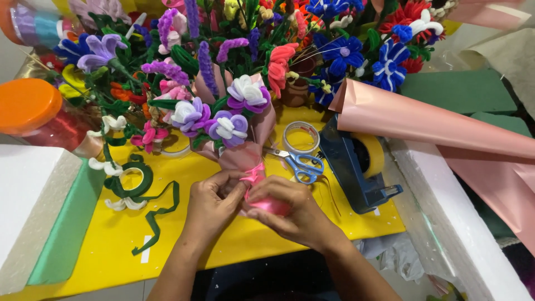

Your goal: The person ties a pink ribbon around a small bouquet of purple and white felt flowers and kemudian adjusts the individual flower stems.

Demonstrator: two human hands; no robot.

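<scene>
Both hands, left hand (214, 196) and right hand (287, 209), pinch a pink ribbon (253, 174) around a small wrapped bouquet (234, 125) over the yellow desk (100, 251), blue scissors (301, 164) just beside.

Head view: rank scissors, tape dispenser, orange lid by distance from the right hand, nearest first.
From the right hand:
1. Scissors, blue-handled, just above the hand on the yellow mat.
2. Tape dispenser, dark blue, to the hand's upper right, beyond the scissors.
3. Orange lid, far off at the left edge, past the left hand.
</scene>
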